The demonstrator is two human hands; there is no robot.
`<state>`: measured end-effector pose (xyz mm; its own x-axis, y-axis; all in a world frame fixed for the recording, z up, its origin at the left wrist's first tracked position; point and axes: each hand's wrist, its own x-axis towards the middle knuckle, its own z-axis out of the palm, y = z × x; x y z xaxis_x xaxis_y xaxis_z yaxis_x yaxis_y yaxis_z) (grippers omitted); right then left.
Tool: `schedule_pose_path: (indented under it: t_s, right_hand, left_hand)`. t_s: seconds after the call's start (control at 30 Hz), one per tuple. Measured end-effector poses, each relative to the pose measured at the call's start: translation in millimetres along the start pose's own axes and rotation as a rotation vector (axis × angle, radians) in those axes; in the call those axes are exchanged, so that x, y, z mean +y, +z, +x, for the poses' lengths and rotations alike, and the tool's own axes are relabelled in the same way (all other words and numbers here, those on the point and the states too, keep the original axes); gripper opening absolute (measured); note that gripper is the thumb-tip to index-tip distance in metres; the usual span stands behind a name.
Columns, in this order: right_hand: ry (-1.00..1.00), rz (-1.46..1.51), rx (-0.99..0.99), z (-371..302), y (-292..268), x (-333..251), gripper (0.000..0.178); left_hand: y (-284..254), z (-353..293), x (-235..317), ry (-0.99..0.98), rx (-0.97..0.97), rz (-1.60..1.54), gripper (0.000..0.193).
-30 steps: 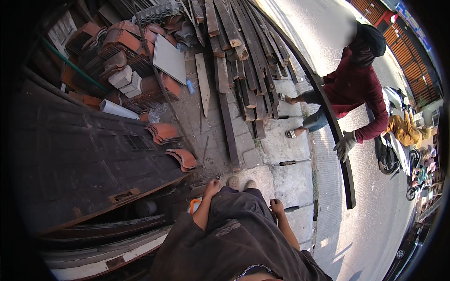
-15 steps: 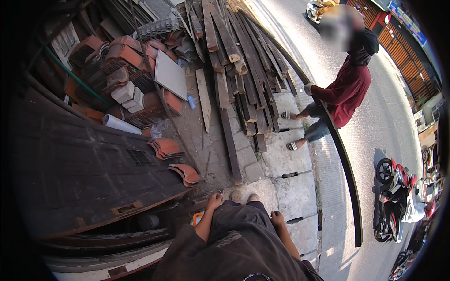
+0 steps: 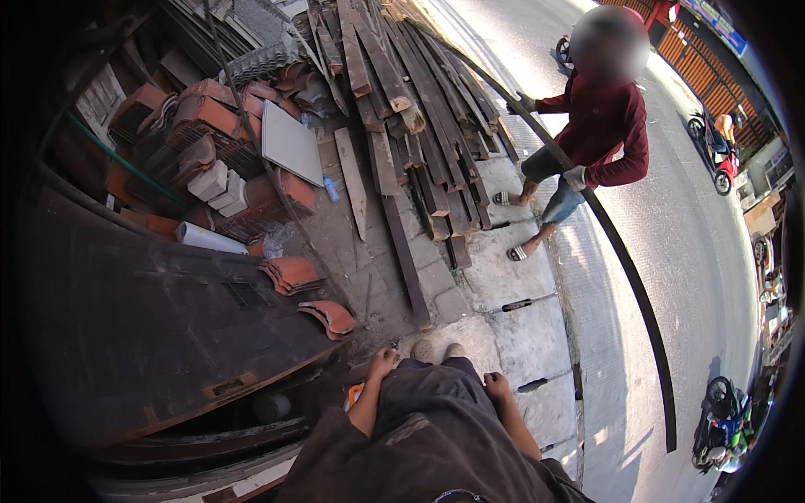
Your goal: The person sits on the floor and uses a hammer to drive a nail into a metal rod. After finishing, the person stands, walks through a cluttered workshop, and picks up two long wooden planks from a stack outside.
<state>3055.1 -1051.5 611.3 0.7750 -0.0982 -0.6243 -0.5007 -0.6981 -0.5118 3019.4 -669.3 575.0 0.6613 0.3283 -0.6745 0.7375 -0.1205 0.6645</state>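
My left hand [image 3: 383,363] is by my left thigh with its fingers closed. A tiny dark thing shows at its fingertips, too small to name. At my right thigh, my right hand [image 3: 496,386] has its fingers curled, and nothing shows in it. Ahead to the right, a co-worker [image 3: 602,126] in a dark red top and gloves holds a long dark wooden beam [image 3: 635,286] in both hands. The beam slants from the wood pile toward the near right. In front of my feet lies a stack of dark wooden beams [image 3: 436,142], with one beam [image 3: 405,260] reaching nearest to me.
Orange roof tiles [image 3: 210,117] and a white panel [image 3: 291,144] are piled at the left. A dark wooden door panel [image 3: 159,310] lies nearer, with several tiles [image 3: 291,275] at its edge. Concrete slabs [image 3: 509,268] border the road, where motorbikes [image 3: 721,423] stand.
The co-worker has turned toward me, and both gloved hands now show on the beam. The beam's near end has shifted right. A red motorbike has appeared on the road. My hands have stayed put.
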Motion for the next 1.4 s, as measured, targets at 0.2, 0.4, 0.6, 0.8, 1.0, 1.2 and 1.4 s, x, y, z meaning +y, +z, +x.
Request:
schedule_pose_path:
  t_s: [0.2,0.4,0.6,0.8,1.0,1.2,1.4]
  right_hand:
    - [0.068,-0.066,-0.025,-20.4,-19.1,-32.2,0.042]
    - [0.051,-0.042,-0.005,-17.3,-13.9,-25.2,0.044]
    - [0.058,-0.065,-0.001,-24.0,-11.3,-22.1,0.044]
    - [0.024,-0.031,-0.020,-25.6,-12.4,-22.5,0.041]
    - [-0.009,-0.034,0.018,-13.3,-9.4,-7.0,0.038]
    - [0.006,-0.069,0.014,-9.5,-7.8,-4.2,0.041]
    - [0.012,-0.058,-0.013,-7.0,-4.7,-5.1,0.042]
  left_hand:
    - [-5.0,-6.3,-3.3,0.055,0.013,0.054,0.049]
    - [-6.4,-16.5,10.1,0.076,-0.005,0.008,0.042]
    - [-13.1,-42.0,41.3,0.122,-0.023,0.007,0.043]
    - [-11.3,-22.8,14.7,0.095,0.034,0.105,0.044]
    - [-2.5,-18.5,5.5,0.118,0.010,0.093,0.045]
    - [-2.7,-17.1,3.0,0.098,0.005,0.106,0.045]
    - [-7.6,-16.6,0.6,0.105,0.019,0.070,0.043]
